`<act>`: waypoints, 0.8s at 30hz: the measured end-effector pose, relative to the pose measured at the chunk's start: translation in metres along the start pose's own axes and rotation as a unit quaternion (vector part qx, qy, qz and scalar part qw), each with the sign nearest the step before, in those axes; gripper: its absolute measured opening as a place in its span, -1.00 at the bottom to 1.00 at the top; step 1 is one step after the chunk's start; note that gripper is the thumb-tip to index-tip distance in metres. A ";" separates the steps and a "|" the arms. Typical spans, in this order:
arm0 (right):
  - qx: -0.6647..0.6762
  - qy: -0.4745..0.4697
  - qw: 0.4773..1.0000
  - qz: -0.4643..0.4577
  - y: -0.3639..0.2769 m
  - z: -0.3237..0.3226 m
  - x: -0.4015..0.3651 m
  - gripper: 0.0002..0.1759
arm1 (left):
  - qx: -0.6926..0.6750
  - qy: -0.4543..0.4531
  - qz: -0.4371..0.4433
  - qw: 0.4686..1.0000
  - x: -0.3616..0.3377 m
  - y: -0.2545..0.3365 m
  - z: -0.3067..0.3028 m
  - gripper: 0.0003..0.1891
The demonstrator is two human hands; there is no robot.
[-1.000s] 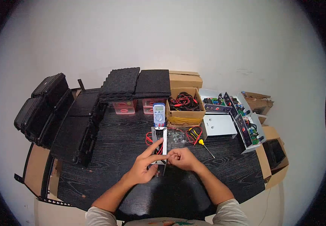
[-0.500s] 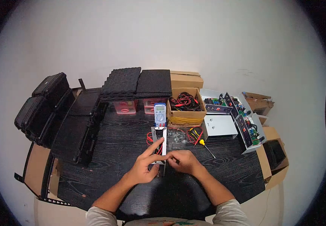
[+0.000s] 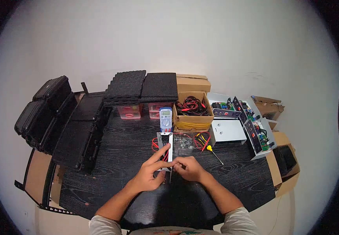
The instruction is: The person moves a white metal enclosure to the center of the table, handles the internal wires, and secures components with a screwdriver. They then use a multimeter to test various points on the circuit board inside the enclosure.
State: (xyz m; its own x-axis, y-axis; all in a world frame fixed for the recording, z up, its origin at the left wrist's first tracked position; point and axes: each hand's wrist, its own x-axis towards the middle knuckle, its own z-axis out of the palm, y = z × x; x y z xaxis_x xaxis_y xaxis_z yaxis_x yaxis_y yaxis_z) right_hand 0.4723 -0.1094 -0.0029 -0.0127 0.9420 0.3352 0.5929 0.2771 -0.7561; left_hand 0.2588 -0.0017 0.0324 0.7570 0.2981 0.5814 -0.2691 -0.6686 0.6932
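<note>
A white metal housing [image 3: 170, 148] with dark parts and red wires inside stands on the black table in front of me. My left hand [image 3: 150, 174] lies over its left and near side, index finger stretched along it and thumb apart. At its near right edge is my right hand [image 3: 189, 168], fingers curled and pinched together; whatever they hold is too small to make out. Just beyond the housing a blue multimeter [image 3: 166, 119] lies with its display lit. Small loose screws and washers [image 3: 184, 141] are scattered to the right, beside a yellow-handled screwdriver [image 3: 215, 154].
A cardboard box [image 3: 193, 120] of red and black leads stands behind. To the right are a white cover [image 3: 228, 130] and open units with circuit boards [image 3: 264, 137]. Black cases [image 3: 75, 145] fill the left; black foam sheets [image 3: 160, 86] lie on red-and-clear bins [image 3: 130, 111].
</note>
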 end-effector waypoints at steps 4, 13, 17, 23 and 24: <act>0.065 0.036 0.997 0.028 0.023 0.000 -0.002 -0.89 | 0.003 0.002 -0.019 1.000 0.004 0.005 0.001 -0.46; 0.257 0.205 0.944 0.031 0.036 -0.004 0.004 -0.40 | 0.036 -0.007 -0.163 0.986 0.001 -0.037 0.001 0.61; 0.260 0.160 0.951 0.055 0.024 -0.004 0.005 -0.24 | 0.061 -0.095 -0.157 0.981 -0.012 -0.073 0.007 0.75; 0.170 0.130 0.977 0.012 0.028 0.009 0.003 -0.10 | 0.028 -0.092 -0.129 0.987 -0.012 -0.081 0.012 0.71; 0.193 0.127 0.973 0.009 0.024 0.009 0.002 -0.09 | 0.035 -0.085 -0.130 0.987 -0.012 -0.076 0.012 0.70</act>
State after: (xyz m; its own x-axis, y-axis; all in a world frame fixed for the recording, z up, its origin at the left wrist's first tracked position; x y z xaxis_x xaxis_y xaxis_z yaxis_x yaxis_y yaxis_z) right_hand 0.4790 -0.0987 -0.0256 0.2235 0.8837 0.4112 0.2438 0.3578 -0.9014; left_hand 0.2779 0.0372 -0.0322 0.8852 0.3525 0.3035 -0.0141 -0.6319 0.7749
